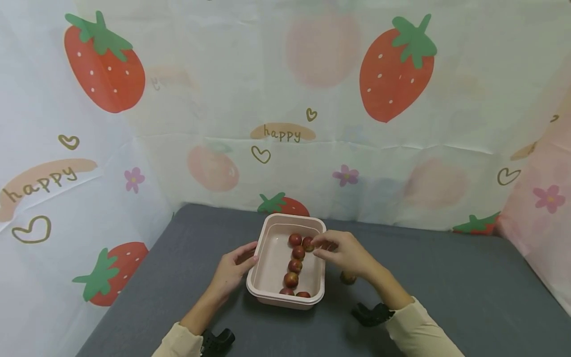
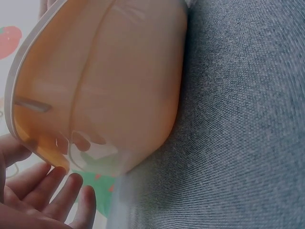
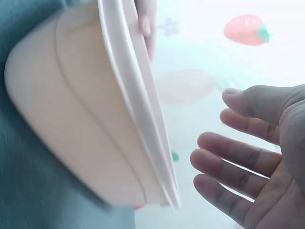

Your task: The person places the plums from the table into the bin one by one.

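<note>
A pale pink rectangular plastic basin (image 1: 273,258) with rounded corners stands on the dark cloth in the head view. Inside lie several small round red fruits (image 1: 291,280), most of them in a line along its length. My left hand (image 1: 233,270) is at the basin's left side, fingertips right at the outer wall under the rim (image 2: 11,90). Over the right rim reaches my right hand (image 1: 345,252), its fingertips beside the upper right fruit (image 1: 308,243). The right wrist view shows this hand's fingers (image 3: 233,157) spread apart, with nothing between them.
A brownish round fruit (image 1: 348,277) lies on the grey tablecloth (image 1: 446,287) right of the basin, partly behind the right forearm. Strawberry-printed curtains (image 1: 276,64) hang behind and at both sides. Black wrist mounts (image 1: 372,315) sit at both cuffs.
</note>
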Motion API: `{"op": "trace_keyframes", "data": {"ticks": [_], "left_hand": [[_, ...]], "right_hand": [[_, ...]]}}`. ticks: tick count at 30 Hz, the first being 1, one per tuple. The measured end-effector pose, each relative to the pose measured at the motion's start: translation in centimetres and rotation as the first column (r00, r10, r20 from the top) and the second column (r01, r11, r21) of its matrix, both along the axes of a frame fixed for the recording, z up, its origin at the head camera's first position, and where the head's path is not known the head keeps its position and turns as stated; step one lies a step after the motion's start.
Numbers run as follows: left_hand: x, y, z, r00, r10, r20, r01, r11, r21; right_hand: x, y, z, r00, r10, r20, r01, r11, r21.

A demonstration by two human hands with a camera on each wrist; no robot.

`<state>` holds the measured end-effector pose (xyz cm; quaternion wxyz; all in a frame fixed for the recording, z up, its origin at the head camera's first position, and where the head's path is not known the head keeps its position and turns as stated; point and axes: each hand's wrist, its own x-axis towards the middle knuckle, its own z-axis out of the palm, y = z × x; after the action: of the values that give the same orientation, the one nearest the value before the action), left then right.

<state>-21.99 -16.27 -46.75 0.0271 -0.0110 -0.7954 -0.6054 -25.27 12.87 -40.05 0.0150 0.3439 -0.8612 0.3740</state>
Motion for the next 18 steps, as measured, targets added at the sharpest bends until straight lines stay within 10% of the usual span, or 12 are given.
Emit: {"op": "trace_keyframes", "data": {"ticks": [18], "left_hand": [[0.2, 0.0, 0.1, 1.0, -0.017, -0.004, 0.018, 0.999, 0.036]], "right_hand": [[0.0, 6.1, -4.3, 0.985, -0.151, 0.088, 0.144, 0.986, 0.083]]}}
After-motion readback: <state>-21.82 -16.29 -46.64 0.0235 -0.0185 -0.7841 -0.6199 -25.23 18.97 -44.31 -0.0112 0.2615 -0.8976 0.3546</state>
